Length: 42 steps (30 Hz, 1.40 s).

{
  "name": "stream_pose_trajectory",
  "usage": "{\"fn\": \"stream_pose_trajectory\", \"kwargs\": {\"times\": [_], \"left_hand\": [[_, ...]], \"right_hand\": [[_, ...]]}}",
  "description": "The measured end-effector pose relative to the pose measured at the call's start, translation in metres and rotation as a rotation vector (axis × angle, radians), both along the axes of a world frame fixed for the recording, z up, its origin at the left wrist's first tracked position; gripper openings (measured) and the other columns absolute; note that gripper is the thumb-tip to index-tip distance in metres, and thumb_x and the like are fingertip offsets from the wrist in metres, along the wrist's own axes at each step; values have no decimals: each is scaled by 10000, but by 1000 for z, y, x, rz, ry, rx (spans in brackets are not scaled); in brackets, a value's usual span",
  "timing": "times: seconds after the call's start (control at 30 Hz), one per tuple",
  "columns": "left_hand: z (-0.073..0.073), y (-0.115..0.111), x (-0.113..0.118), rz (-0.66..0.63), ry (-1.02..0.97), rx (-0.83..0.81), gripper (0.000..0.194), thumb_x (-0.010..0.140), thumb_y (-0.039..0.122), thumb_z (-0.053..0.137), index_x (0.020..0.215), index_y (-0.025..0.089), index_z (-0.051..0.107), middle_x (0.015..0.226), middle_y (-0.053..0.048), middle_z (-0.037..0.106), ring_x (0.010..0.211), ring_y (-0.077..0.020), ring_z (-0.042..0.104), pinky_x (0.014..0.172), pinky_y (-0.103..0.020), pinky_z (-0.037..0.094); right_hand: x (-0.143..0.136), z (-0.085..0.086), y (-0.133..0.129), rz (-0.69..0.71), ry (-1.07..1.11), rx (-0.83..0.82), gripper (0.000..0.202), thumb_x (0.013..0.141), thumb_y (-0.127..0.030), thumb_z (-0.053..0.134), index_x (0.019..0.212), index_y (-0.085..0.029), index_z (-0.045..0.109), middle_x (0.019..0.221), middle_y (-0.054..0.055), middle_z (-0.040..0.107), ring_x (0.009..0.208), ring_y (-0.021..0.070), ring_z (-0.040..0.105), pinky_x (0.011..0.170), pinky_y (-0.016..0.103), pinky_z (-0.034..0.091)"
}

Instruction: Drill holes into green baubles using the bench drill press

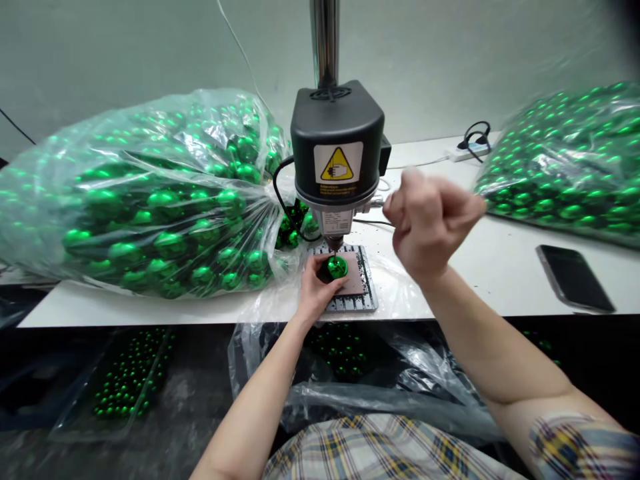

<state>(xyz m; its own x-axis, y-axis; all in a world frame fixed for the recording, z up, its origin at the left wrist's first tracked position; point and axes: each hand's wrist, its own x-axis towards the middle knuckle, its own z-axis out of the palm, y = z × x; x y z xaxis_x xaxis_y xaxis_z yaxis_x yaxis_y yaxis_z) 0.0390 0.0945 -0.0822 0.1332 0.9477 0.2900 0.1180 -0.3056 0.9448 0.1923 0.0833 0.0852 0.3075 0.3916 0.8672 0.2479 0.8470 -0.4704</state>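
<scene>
Left hand [317, 292] pinching one green bauble [338, 268], right over the pinkish pad [356, 279] under the drill press [337, 127], near the tabletop's [477, 287] front edge; right hand [425, 220], blurred, curled round the feed lever [378, 202], its end hidden! Two bauble bags [165, 227] flank the machine, both cut off by the frame, with open room between that right hand and one smartphone [575, 277].

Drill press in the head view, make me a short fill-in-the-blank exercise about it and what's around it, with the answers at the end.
1. The left hand holds a shiny ball coloured ____.
2. The warning triangle on the drill press is filled with the colour ____.
3. Of the left hand and the right hand, the phone lies nearer to the ____ hand.

Missing words: green; yellow; right.
</scene>
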Motion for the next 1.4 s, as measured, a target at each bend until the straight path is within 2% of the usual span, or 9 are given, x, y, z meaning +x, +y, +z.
{"fn": "stream_pose_trajectory", "kwargs": {"times": [0.17, 0.3, 0.43, 0.6, 0.73, 0.93, 1.1, 1.27, 1.4], "left_hand": [[23, -39, -17, 137, 318, 43, 478, 646, 292, 858, 1026, 195, 585, 1031, -86, 647, 1014, -273, 621, 888, -415, 500], [51, -58, -43, -168, 591, 65, 457, 617, 449, 876, 937, 229, 636, 938, -64, 659, 941, -288, 603, 791, -379, 486], [59, -6, -50, 98, 547, 103, 189, 960, 342, 491, 976, 224, 637, 941, -83, 668, 918, -258, 612, 864, -392, 467], [37, 88, -38, 336, 540, 44, 115, 814, 209, 591, 902, 190, 664, 970, -152, 617, 1080, -342, 596, 977, -446, 441], [26, 114, -36, 307, 505, 21, 97, 732, 222, 672, 828, 223, 659, 919, -106, 612, 1058, -346, 619, 954, -442, 469], [52, 79, -52, 364, 478, 73, 431, 686, 183, 733, 1104, 198, 630, 1093, -137, 640, 1125, -362, 597, 1033, -527, 425], [74, 21, -68, 200, 8, -136, 477, 784, 366, 720, 1216, 220, 579, 1123, -92, 665, 1010, -236, 653, 935, -424, 536], [74, -4, -72, -106, -407, -512, 396, 852, 428, 634, 1179, 210, 578, 1153, -102, 688, 1062, -243, 679, 949, -467, 570], [63, -2, -61, -124, -514, -586, 432, 845, 518, 649, 1127, 191, 618, 1203, -123, 690, 1123, -266, 669, 972, -469, 566]], "right_hand": [[8, 45, 31, 207, 127, -166, 478, 906, -362, 661, 551, -203, 383, 441, -65, 324, 331, 45, 285, 314, 233, 227], [13, 45, 42, 228, 123, -215, 495, 901, -450, 649, 586, -214, 349, 449, -60, 320, 343, 57, 285, 329, 248, 229], [10, 42, 38, 223, 179, -214, 496, 888, -428, 675, 573, -215, 356, 443, -56, 332, 341, 61, 286, 329, 261, 214], [4, 48, 31, 237, 234, -204, 489, 867, -387, 708, 549, -214, 379, 438, -57, 344, 332, 57, 270, 310, 268, 169], [2, 49, 30, 266, 301, -190, 462, 852, -302, 725, 529, -208, 409, 433, -55, 361, 325, 60, 254, 290, 278, 128], [4, 45, 35, 220, 213, -166, 514, 865, -438, 692, 558, -215, 345, 437, -72, 323, 333, 40, 208, 296, 262, 149], [2, 46, 33, 235, 276, -176, 516, 841, -435, 721, 548, -212, 360, 435, -63, 347, 331, 44, 225, 292, 265, 134], [0, 48, 32, 247, 296, -186, 525, 828, -437, 735, 539, -209, 361, 425, -71, 332, 330, 35, 216, 287, 253, 123], [2, 48, 34, 242, 295, -200, 552, 788, -498, 750, 537, -211, 351, 427, -71, 325, 333, 38, 208, 284, 264, 115]]}}
